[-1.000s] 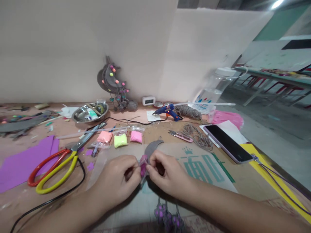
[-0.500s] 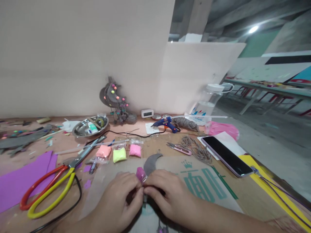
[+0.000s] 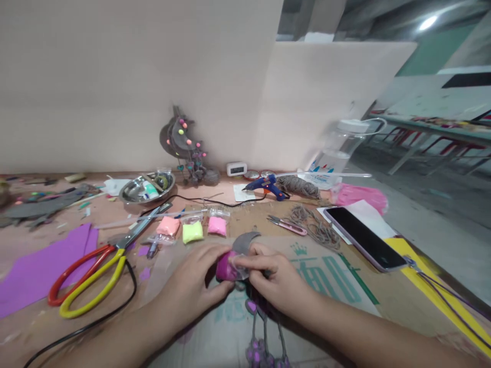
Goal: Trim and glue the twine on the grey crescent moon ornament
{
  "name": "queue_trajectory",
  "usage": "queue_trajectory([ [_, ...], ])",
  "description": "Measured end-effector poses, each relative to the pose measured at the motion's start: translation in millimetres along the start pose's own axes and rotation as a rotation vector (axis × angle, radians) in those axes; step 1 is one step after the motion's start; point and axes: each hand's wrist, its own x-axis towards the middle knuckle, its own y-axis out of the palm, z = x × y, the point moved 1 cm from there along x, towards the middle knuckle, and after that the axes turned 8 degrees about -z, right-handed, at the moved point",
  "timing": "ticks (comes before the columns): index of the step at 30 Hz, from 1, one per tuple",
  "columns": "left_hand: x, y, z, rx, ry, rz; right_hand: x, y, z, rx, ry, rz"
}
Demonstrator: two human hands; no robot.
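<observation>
My left hand (image 3: 199,276) is closed around a small plastic bag of magenta clay (image 3: 226,267). At the bag's clear end, the thumb and fingers of my right hand (image 3: 272,271) pinch the plastic. Just behind my hands a grey crescent shape (image 3: 245,242) lies on the printed plastic sheet (image 3: 322,296). Below them hang grey cords with purple bits (image 3: 257,352), partly hidden by my right hand. Three more bags sit beyond: orange clay (image 3: 168,226), yellow clay (image 3: 192,232) and pink clay (image 3: 217,225).
Red-and-yellow-handled scissors (image 3: 97,276) and purple sheets (image 3: 42,276) lie at left. A metal bowl (image 3: 128,197), decorated moon ornament (image 3: 182,138) and blue glue gun (image 3: 264,185) stand behind. Small snips (image 3: 287,225), a phone (image 3: 366,239) and a water bottle (image 3: 337,153) are at right.
The bag has turned, so more of the magenta clay shows between my hands. My right hand has shifted to its clear end, and more of the hanging cords is visible below.
</observation>
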Motion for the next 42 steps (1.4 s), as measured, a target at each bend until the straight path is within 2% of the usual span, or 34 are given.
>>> queue_trajectory([
  [7,1,-3.7,-3,-0.025,-0.023,-0.008,-1,-9,-8,-0.256,-0.348,-0.03],
  [10,0,-4.1,-2,-0.023,-0.019,-0.005,-1,-11,-12,-0.272,-0.416,-0.078],
  [17,-3,-6.9,-1,-0.039,0.021,-0.033,-7,-6,-10,-0.281,-0.456,-0.072],
  [22,-5,-4.4,-3,-0.073,0.043,-0.007,-7,-2,-6,-0.242,-0.343,-0.052],
  [26,-6,-2.1,-4,-0.079,0.054,0.007,-5,-1,-3,-0.205,-0.317,-0.08],
  [33,-4,-2.9,-5,-0.121,0.01,-0.002,-3,-1,-5,-0.176,-0.319,-0.095],
  [42,-6,-1.8,-5,-0.173,-0.047,0.062,-4,-2,-3,-0.18,-0.329,-0.091],
])
